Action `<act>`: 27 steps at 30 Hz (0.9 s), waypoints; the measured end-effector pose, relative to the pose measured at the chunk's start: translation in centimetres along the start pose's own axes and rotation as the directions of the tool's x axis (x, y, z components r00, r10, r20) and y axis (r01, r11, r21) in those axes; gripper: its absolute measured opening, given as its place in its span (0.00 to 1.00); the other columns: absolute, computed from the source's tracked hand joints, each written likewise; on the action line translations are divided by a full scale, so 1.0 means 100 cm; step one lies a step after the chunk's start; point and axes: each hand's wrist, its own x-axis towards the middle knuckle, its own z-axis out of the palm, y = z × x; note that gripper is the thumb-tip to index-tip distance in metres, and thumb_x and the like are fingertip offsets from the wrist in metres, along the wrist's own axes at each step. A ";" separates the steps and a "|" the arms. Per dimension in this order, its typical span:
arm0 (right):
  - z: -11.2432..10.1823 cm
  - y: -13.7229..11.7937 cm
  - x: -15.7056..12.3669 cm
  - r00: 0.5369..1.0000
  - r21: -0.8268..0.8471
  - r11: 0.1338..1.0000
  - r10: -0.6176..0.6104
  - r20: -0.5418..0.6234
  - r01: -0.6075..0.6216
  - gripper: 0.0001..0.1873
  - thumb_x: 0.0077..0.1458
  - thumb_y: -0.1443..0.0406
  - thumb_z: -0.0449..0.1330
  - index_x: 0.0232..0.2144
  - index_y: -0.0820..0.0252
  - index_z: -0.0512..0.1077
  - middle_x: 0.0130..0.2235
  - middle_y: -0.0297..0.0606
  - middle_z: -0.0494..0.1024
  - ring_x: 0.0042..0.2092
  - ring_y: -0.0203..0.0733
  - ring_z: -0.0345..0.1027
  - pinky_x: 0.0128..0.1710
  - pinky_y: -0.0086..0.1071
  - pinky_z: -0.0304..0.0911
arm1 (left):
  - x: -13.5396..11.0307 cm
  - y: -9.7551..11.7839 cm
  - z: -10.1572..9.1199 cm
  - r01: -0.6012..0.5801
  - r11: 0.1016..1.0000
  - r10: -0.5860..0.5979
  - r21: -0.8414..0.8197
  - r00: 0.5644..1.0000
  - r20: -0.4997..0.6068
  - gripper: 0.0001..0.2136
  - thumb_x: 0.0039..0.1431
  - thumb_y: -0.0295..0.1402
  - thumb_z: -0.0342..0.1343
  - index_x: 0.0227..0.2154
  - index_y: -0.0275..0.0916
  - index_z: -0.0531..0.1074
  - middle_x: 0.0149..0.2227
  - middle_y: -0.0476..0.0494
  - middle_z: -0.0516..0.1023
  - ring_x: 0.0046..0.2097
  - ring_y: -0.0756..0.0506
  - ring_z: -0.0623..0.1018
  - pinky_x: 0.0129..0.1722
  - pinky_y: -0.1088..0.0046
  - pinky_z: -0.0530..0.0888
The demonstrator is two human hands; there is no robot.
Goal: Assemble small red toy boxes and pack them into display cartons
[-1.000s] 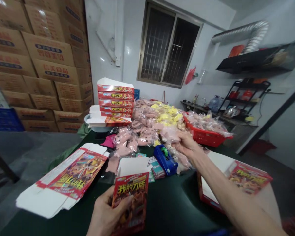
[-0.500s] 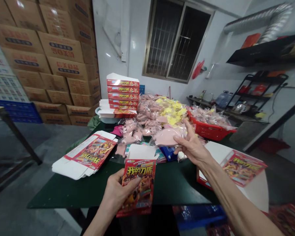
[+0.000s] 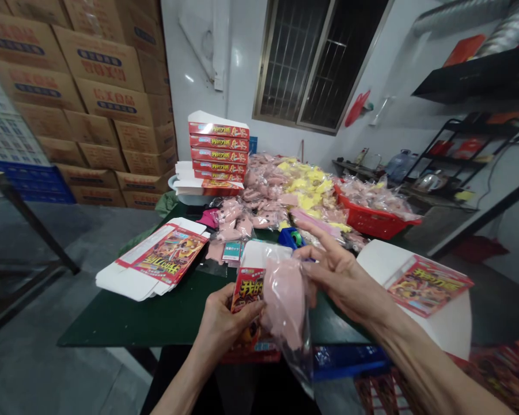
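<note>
My left hand [image 3: 227,320] is closed on a small red printed box [image 3: 247,288] with a white flap raised at its top, upright over the table's near edge. Pinched in my right hand [image 3: 334,276] is a clear plastic bag with a flat pink piece [image 3: 285,297] inside; its index finger points away from the others. The bag hangs in front of the box and covers its right side. Behind both hands lies a heap of bagged pink pieces [image 3: 265,187] and yellow pieces [image 3: 309,184].
Flattened printed cartons [image 3: 164,256] lie on the green table [image 3: 147,323] at left. Filled red boxes [image 3: 219,154] are stacked behind them. At right stand a red basket [image 3: 371,219] of bagged pieces and an open white-flapped carton [image 3: 430,285]. Brown cartons [image 3: 108,98] line the wall.
My right hand has brought the bagged pink piece from the heap back toward me, in front of the box. My left hand still holds the box, now slightly farther right in view.
</note>
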 end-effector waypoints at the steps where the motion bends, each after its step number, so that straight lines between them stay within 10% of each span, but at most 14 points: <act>1: -0.003 -0.001 0.003 0.999 0.024 1.000 -0.015 -0.041 0.016 0.30 0.49 0.65 0.61 0.54 0.49 0.60 0.31 0.28 0.69 0.21 0.29 0.65 0.17 0.24 0.66 | 0.000 -0.001 0.000 0.007 1.000 -0.007 0.007 1.000 0.015 0.15 0.43 0.38 0.65 0.32 0.34 0.74 0.27 0.47 0.79 0.27 0.48 0.77 0.26 0.76 0.73; 7: -0.014 -0.005 0.022 0.997 0.051 0.998 0.043 -0.066 -0.040 0.30 0.36 0.68 0.67 0.46 0.59 0.67 0.30 0.32 0.73 0.31 0.37 0.73 0.32 0.30 0.70 | 0.000 -0.005 -0.001 0.078 0.997 -0.081 0.028 0.991 0.104 0.17 0.45 0.40 0.64 0.34 0.33 0.73 0.31 0.43 0.81 0.31 0.44 0.79 0.30 0.72 0.75; 11: -0.013 0.001 0.026 0.994 -0.220 0.971 -0.101 -0.040 0.090 0.25 0.39 0.67 0.66 0.44 0.56 0.69 0.35 0.33 0.71 0.29 0.36 0.69 0.31 0.33 0.67 | -0.003 0.000 0.003 0.119 0.992 -0.113 -0.043 0.986 0.122 0.17 0.43 0.40 0.65 0.33 0.32 0.74 0.29 0.43 0.80 0.28 0.45 0.78 0.28 0.72 0.75; 17: -0.026 -0.007 0.034 0.799 -0.889 0.326 -0.597 0.070 0.321 0.09 0.47 0.60 0.64 0.27 0.59 0.71 0.34 0.37 0.65 0.38 0.42 0.61 0.38 0.37 0.59 | -0.006 0.004 0.001 0.175 0.982 -0.161 -0.073 0.972 0.168 0.20 0.41 0.40 0.66 0.36 0.32 0.75 0.34 0.38 0.81 0.31 0.42 0.80 0.32 0.68 0.76; 23: -0.037 -0.013 0.041 0.897 -0.856 0.392 -0.411 0.165 0.337 0.13 0.52 0.58 0.60 0.25 0.58 0.61 0.24 0.28 0.62 0.26 0.32 0.53 0.25 0.26 0.50 | -0.001 0.000 -0.011 0.142 0.990 -0.142 0.013 0.977 0.158 0.20 0.42 0.40 0.65 0.36 0.32 0.74 0.35 0.37 0.81 0.32 0.41 0.80 0.33 0.66 0.77; 27: -0.030 -0.014 0.038 0.896 -0.928 0.180 -0.371 0.244 0.327 0.11 0.51 0.61 0.62 0.27 0.58 0.63 0.23 0.28 0.62 0.25 0.33 0.53 0.25 0.27 0.46 | 0.002 0.000 -0.019 0.060 0.985 -0.081 0.162 0.989 0.127 0.19 0.45 0.39 0.63 0.38 0.33 0.74 0.36 0.38 0.81 0.36 0.40 0.80 0.36 0.66 0.76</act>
